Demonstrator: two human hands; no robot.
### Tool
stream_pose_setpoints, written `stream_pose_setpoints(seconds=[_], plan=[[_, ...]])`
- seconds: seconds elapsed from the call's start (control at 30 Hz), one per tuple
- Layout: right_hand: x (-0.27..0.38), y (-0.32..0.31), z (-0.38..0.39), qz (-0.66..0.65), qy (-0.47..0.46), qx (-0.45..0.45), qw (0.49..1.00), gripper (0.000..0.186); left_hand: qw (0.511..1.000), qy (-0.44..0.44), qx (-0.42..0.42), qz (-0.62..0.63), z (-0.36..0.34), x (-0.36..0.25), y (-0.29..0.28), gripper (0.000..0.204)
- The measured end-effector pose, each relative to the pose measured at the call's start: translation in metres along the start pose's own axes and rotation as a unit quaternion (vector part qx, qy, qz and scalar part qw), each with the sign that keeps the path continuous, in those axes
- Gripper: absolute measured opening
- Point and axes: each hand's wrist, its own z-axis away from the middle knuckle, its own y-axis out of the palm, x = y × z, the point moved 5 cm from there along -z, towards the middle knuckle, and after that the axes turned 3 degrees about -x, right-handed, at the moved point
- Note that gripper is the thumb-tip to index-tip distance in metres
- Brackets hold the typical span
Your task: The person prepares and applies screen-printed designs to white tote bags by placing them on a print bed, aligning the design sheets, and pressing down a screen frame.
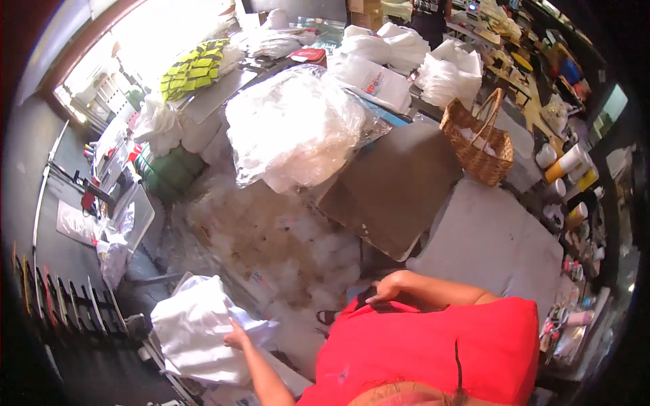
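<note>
A white cloth [196, 331], perhaps a garment, lies draped over a flat support at the lower left, with soft folds along its top. At its right edge my left hand [236, 335] grips the fabric, one finger stretched along it. My right arm bends across the front of my red shirt. By my waist, my right hand [387, 287] is closed, with something dark at its fingers that I cannot make out.
Ahead, a large clear plastic bundle of white material [291, 125] sits beside a brown board [393, 189]. A wicker basket [479, 139] stands to the right, near stacked white cloths [450, 71]. Bottles and jars [569, 162] line the far right. A rack [74, 298] is at left.
</note>
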Motion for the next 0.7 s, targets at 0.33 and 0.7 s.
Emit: stream_pose_setpoints(seconds=[0.33, 0.7], plan=[[0.07, -0.116, -0.065, 0.044, 0.019, -0.02, 0.999, 0.074, 0.924, -0.171, 0.203, 0.276, -0.065, 0.054, 0.035, 0.053], [0.095, -0.197, -0.142, 0.147, -0.063, 0.009, 0.987, 0.072, 0.759, -0.319, 0.344, 0.451, -0.093, 0.11, 0.061, 0.033]])
